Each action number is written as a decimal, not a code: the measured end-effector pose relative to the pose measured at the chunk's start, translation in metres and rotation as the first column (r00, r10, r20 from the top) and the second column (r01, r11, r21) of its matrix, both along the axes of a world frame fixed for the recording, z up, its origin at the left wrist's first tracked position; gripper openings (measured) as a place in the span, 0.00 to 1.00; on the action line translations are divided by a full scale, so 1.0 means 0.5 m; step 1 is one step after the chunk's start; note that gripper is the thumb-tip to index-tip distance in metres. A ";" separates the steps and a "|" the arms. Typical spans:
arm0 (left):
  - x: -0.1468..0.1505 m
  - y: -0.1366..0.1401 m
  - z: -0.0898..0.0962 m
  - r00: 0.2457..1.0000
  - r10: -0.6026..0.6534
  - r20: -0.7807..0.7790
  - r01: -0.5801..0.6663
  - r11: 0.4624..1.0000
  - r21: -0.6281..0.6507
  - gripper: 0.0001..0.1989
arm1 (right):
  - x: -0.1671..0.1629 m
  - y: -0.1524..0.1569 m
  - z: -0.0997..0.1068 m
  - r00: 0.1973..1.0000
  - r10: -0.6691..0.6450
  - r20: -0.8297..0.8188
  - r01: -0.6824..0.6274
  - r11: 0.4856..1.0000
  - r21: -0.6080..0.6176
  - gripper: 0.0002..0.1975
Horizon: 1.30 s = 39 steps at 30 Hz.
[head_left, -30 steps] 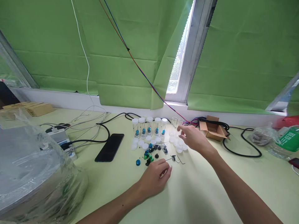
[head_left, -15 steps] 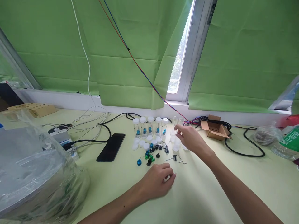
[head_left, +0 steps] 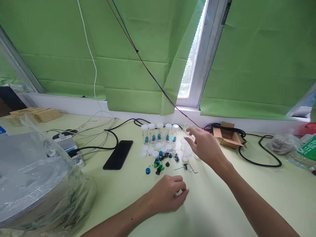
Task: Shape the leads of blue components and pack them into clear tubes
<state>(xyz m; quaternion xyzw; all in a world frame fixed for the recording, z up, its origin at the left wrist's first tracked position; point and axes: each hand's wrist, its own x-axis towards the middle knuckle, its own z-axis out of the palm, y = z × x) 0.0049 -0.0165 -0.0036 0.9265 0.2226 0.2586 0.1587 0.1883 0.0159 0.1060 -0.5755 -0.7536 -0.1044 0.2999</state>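
My right hand (head_left: 204, 143) reaches over a group of clear uncapped tubes (head_left: 185, 154), thumb and forefinger apart with nothing visible between them; the hand partly hides these tubes. My left hand (head_left: 170, 194) rests on the table nearer to me, fingers curled in and thumb against the forefinger, with nothing seen in it. Ahead of it lie small black, blue and green metal parts (head_left: 161, 164), a blue round piece (head_left: 147, 171) and bent hex keys (head_left: 191, 168). Several white-capped clear tubes (head_left: 160, 132) holding blue parts stand in a row behind loose white caps (head_left: 155, 154).
A black phone (head_left: 118, 154) lies left of the parts, near cables and a power strip (head_left: 65, 143). A plastic-wrapped bulky object (head_left: 44, 191) fills the left front. An open cardboard box (head_left: 228, 138), a black cable (head_left: 261, 163) and a green-labelled bottle (head_left: 304, 153) are at right.
My right thumb and forefinger have spread apart beside the clear tubes, and the hand has shifted slightly right. My left hand has stayed nearly in place, still curled.
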 end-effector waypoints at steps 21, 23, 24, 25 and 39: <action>0.008 -0.016 -0.017 0.991 -0.130 -0.028 0.132 0.984 0.121 0.13 | -0.112 0.025 -0.201 0.829 0.536 -0.162 -0.559 0.776 -0.292 0.09; 0.008 -0.014 -0.017 0.992 -0.120 -0.032 0.123 0.985 0.124 0.14 | -0.115 0.025 -0.211 0.839 0.523 -0.153 -0.544 0.791 -0.280 0.09; 0.008 -0.014 -0.017 0.992 -0.122 -0.035 0.126 0.984 0.128 0.14 | -0.117 0.024 -0.214 0.843 0.517 -0.147 -0.537 0.798 -0.273 0.09; 0.008 -0.014 -0.016 0.992 -0.117 -0.036 0.121 0.984 0.133 0.14 | -0.117 0.024 -0.217 0.847 0.513 -0.140 -0.531 0.804 -0.266 0.09; 0.008 -0.010 -0.013 0.992 -0.120 -0.023 0.122 0.977 0.174 0.14 | -0.110 0.020 -0.202 0.889 0.454 -0.065 -0.453 0.846 -0.280 0.14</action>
